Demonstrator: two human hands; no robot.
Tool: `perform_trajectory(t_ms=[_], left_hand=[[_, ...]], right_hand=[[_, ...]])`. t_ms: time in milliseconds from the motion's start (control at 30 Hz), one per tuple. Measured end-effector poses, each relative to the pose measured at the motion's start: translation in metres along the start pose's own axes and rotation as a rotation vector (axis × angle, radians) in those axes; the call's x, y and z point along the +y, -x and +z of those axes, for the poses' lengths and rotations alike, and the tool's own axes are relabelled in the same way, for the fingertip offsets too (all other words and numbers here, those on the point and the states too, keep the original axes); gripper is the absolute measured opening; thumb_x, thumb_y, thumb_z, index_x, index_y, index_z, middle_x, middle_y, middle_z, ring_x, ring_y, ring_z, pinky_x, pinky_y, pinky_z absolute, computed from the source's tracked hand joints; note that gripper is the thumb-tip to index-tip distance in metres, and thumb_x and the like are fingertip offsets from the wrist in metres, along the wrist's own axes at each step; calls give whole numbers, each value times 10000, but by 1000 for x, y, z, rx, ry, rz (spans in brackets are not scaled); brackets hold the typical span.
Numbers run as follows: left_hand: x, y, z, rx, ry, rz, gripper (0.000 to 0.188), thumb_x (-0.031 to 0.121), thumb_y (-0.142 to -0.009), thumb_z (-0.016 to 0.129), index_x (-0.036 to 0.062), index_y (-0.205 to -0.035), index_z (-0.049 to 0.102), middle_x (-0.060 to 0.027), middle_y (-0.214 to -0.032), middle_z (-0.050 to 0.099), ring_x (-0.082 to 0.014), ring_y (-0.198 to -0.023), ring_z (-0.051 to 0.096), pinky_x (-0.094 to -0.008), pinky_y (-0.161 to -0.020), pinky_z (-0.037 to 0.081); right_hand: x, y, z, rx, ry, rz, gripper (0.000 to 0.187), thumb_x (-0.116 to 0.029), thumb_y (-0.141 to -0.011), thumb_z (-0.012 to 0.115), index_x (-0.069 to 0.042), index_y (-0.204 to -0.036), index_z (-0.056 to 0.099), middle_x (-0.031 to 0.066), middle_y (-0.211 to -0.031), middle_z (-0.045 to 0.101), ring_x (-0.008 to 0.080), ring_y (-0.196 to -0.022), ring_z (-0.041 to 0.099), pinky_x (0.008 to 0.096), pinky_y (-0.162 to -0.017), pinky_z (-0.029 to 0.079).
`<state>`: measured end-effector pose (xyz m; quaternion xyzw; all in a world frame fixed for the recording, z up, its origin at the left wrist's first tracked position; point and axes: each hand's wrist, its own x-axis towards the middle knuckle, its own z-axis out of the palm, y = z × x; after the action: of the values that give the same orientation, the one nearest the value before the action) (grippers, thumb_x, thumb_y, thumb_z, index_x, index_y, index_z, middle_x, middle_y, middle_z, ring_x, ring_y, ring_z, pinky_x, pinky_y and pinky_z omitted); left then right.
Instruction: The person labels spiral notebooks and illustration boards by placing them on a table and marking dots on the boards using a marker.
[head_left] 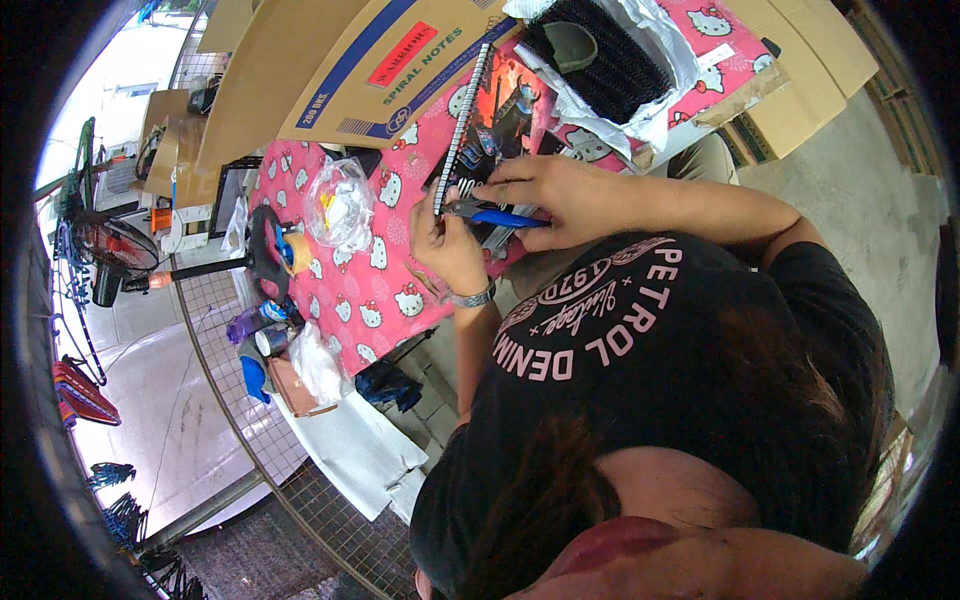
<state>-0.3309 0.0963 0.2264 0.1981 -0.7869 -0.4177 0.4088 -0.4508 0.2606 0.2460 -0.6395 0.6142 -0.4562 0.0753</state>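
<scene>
A spiral notebook (506, 112) with a dark, orange-and-red cover lies in front of me, its wire coil (463, 130) running along the left side. My right hand (565, 200) is closed around blue-handled pliers (505, 218), whose dark jaws point left at the near end of the coil. At that same end, my left hand (448, 252), with a wristwatch above it, has its fingers pinched on the coil. Whether the jaws are gripping the wire is too small to tell.
A pink cartoon-print cloth covers the table (340, 290). A large cardboard box (385, 75) stands at the back. Many black coils (600, 65) lie in white paper at the far right. Leftward are a clear plastic bag (340, 205), a tape roll (296, 253) and a fan (115, 245).
</scene>
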Motion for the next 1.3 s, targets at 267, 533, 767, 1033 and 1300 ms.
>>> perform_trajectory(t_ms=[267, 533, 767, 1033, 1300], left_hand=[[-9, 7, -12, 106, -215, 81, 178, 14, -868, 628, -44, -1033, 660, -105, -906, 632, -163, -678, 579, -252, -531, 448], [-123, 78, -147, 510, 244, -532, 318, 86, -894, 604, -59, -1175, 574, -133, -1015, 651, -206, -840, 630, -311, -701, 511], [-175, 133, -173, 412, -640, -649, 291, 36, -798, 662, -69, -1069, 638, -198, -1066, 663, -264, -921, 649, -344, -809, 514], [-228, 47, -185, 391, -748, -254, 335, 153, -792, 636, -18, -1078, 668, -219, -1154, 635, -315, -1042, 576, -419, -1023, 376], [-317, -117, -211, -720, -1372, 68, 476, 220, -838, 615, -18, -1247, 562, -167, -1283, 549, -285, -1141, 530, -403, -962, 449]], right_hand=[[-6, 7, 4, -76, -905, 511, 577, -134, -817, 661, -54, -1360, 484, 137, -1082, 627, 239, -972, 610, 376, -885, 476], [149, 147, -127, 789, 318, 687, 510, -299, -813, 657, -104, -1276, 571, 148, -1069, 662, 261, -986, 632, 376, -877, 490], [207, 217, -102, 395, 913, 1056, 485, -376, -784, 671, -81, -1167, 629, 199, -1125, 607, 410, -1070, 569, 475, -914, 464], [140, 61, -123, 856, 469, 648, 231, -184, -815, 619, -52, -1000, 662, 174, -909, 633, 334, -783, 630, 425, -753, 508], [112, 57, -108, 603, 621, 447, 218, -185, -824, 626, -38, -982, 657, 181, -926, 647, 367, -804, 634, 432, -739, 511]])
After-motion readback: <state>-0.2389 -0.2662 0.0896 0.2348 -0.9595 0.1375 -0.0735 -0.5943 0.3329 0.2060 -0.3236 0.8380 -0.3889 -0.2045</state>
